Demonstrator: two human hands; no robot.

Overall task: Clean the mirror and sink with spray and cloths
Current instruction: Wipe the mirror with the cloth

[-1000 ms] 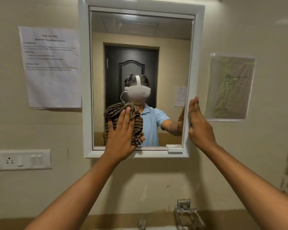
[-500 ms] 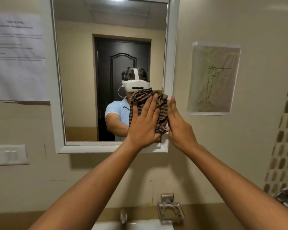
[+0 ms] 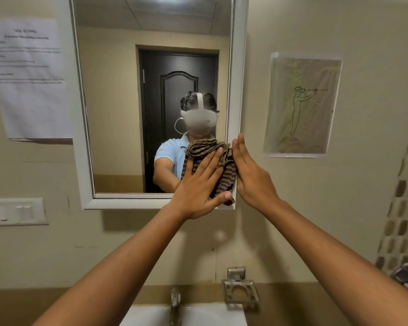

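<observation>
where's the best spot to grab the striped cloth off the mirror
Pinch the bunched folds at the top of the striped cloth, coming from above. That ridge stands proud of the mirror, clear of the left hand pressing the rest flat, while the right hand blocks the right side.

Bare forearms; mirror reflection: light-blue short-sleeved polo shirt (image 3: 172,150), white headset (image 3: 199,118), thin cable
</observation>
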